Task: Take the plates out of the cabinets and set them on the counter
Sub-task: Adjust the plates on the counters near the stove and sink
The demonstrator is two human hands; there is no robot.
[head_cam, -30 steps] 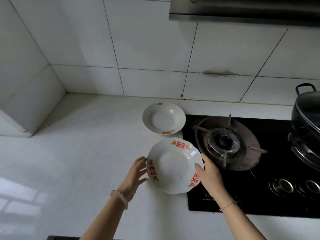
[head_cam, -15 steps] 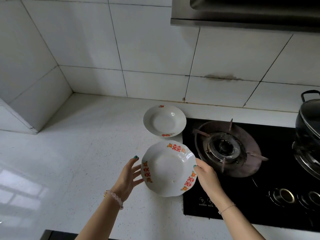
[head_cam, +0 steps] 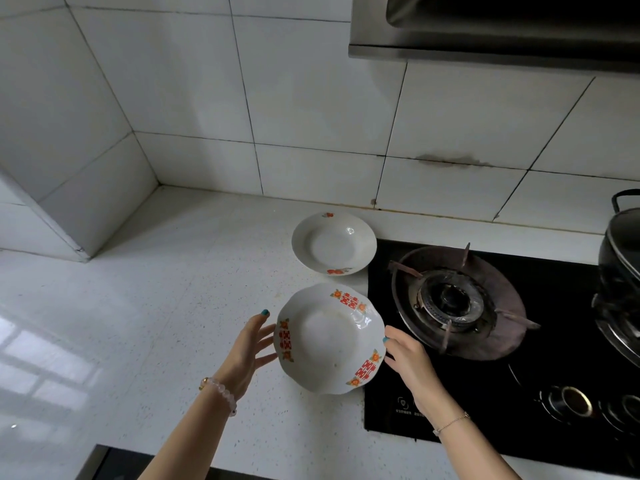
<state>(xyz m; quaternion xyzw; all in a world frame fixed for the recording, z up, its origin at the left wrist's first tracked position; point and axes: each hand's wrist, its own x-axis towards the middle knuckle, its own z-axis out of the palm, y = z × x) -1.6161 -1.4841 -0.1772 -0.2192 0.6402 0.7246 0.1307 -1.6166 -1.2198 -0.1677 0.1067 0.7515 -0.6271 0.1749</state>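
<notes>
**Kitchen corner, head view, listed largest to smallest.**

1. One white tiled wall (head_cam: 311, 98), met at the left by a tiled pier.
2. One white speckled stone counter (head_cam: 156, 323). A broad stretch is seen running from the plates leftward to the pier, and its front edge is cut by the bottom of the frame.
3. One black glass gas hob (head_cam: 519, 417), set into the counter at the right. Its left edge is just beside both plates.
4. One steel range hood (head_cam: 485, 39), mounted above the hob.
5. One round burner (head_cam: 446, 303), and two knobs near the hob's front right.
6. One dark lidded pot (head_cam: 623, 258), cropped by the right edge.
7. Two plates.
   - One round white deep plate with small red flower prints (head_cam: 334, 244) is set on the counter near the wall.
   - One scalloped white plate with red double-character motifs (head_cam: 329, 341) lies nearer the person, its right rim overlapping the hob's edge. Whether it is resting or lifted cannot be told.
8. Two hands, flanking the scalloped plate.
   - On the left hand (head_cam: 249, 348) the fingers are spread and straight, with the tips at the left rim.
   - On the right hand (head_cam: 408, 362) one fingertip is laid against the right rim. The rest is hidden, so a grasp cannot be told.
9. Two bracelets, one on each wrist: one beaded, one thin chain.
</notes>
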